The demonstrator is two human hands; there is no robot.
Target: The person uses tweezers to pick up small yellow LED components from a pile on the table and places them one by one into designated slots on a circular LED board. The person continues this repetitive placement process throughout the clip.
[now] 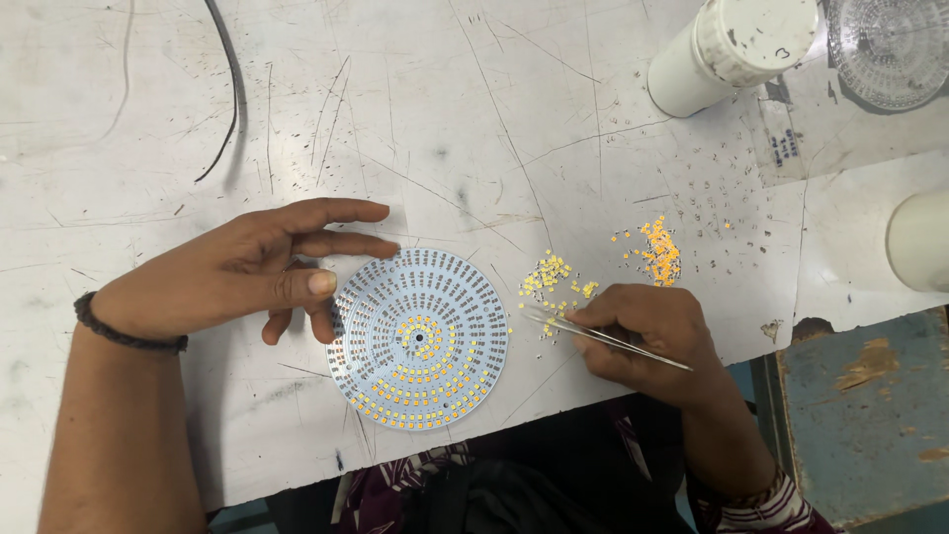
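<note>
1. The table (474,109) is a white-painted sheet, dull and crossed by many thin scratches and dark scuffs; its near right corner is chipped, and beyond that edge stands a worn blue surface (860,415) with rusty patches.
2. A thin dark wire (233,89) curves over the far left of the table; a white cylindrical container (736,49) lies at the far right, with a clear ribbed glass dish (890,44) beside it and another white container (919,240) at the right edge.
3. The round circuit board (418,338) lies flat near the table's near edge, pale and glossy; rings of small yellow square chips fill its centre and its near rim.
4. Loose yellow chips (554,282) lie scattered just right of the board; a denser orange-yellow heap (657,252) sits further right.
5. The left hand (237,277) is open, fingers spread, its fingertips touching the board's left edge; a dark beaded bracelet circles the wrist.
6. The right hand (647,336) is closed around slim metal tweezers (593,334), their tips pointing left among the loose chips.
</note>
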